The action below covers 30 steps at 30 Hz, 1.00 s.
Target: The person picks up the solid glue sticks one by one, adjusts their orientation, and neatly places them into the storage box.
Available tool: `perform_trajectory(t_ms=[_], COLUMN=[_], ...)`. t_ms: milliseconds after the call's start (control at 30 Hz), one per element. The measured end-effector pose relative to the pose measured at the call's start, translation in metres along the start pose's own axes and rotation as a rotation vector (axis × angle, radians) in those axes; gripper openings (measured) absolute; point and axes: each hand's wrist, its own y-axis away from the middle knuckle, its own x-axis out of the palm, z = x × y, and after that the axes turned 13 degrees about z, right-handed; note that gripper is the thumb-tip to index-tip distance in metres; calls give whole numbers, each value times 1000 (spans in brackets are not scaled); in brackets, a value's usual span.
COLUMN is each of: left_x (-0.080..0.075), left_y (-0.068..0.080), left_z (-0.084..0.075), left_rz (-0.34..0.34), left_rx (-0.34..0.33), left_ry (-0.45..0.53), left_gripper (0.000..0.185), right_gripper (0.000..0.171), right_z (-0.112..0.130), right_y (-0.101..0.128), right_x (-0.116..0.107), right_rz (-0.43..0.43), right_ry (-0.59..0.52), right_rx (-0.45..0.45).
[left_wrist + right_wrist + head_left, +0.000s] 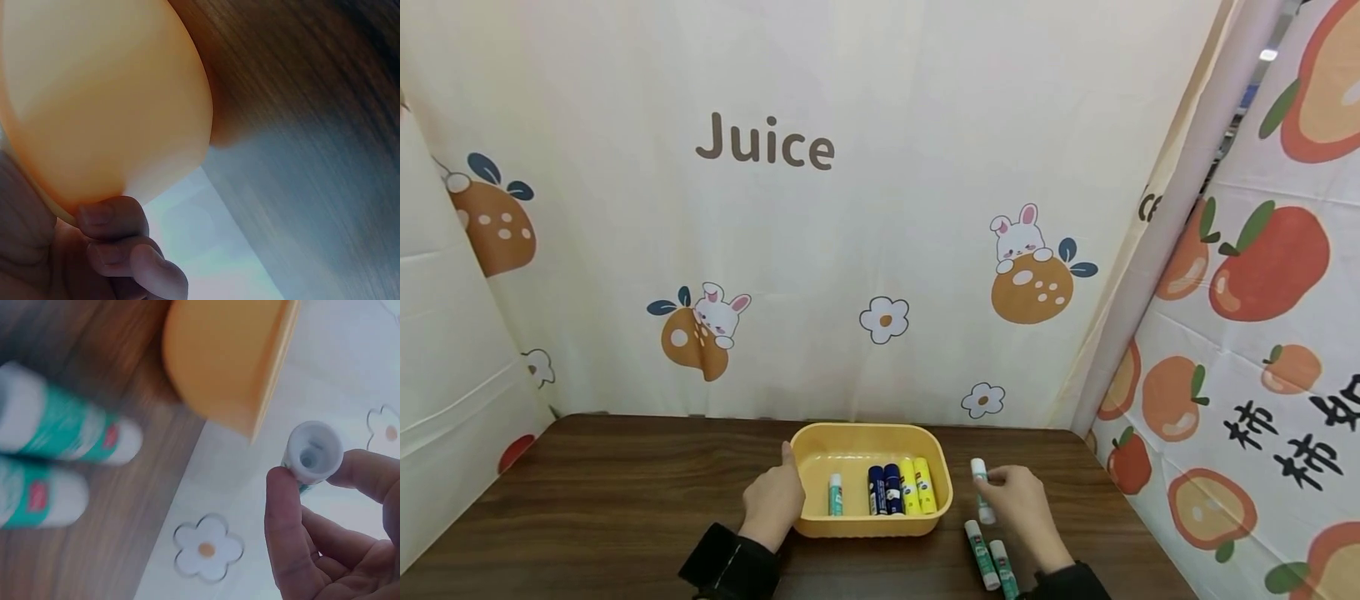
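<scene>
My left hand (pixel 774 497) grips the left side of a yellow plastic basket (pixel 872 527), its thumb along the rim. In the left wrist view the other fingers (pixel 114 217) curl against the basket's outer wall. Between thumb and fingers, my right hand (pixel 1021 504) pinches a teal-and-white glue stick (pixel 977 468) just right of the basket. Its round, hollowed white end (pixel 314 452) faces the right wrist camera. Inside the basket a teal glue stick (pixel 835 495) stands apart, left of two dark blue sticks (pixel 883 490) and two yellow sticks (pixel 917 487) side by side.
Two more teal glue sticks (pixel 982 555) lie on the brown wooden table (pixel 625 500), below the right hand and close to its sleeve. A printed curtain (pixel 880 208) hangs along the table's back edge, with further printed cloth at both sides.
</scene>
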Motion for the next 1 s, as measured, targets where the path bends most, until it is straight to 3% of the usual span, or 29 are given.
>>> perform_trajectory(t_ms=[200,367,500,700,800,1000], left_x=[0,0,0,-1,-1,0], left_y=[-1,-1,0,0,1,0], left_z=[0,0,-1,-2,-3,-2], left_rz=[-2,2,10,14,13,-1], left_rx=[2,2,-6,-13,-8,-14], left_ry=[3,6,6,5,3,-2], left_gripper=[57,57,57,58,58,57], right_gripper=[28,26,23,17,19,43], right_z=[29,47,60,72,76,86], right_y=[-13,-24,-27,-29,-28,-29], right_x=[17,38,54,79,89,107], right_rz=[27,79,105,115,125,125], right_ry=[-60,-126,-122,-85,-86,-50], right_rx=[-74,-54,-81,-200,-231,-256])
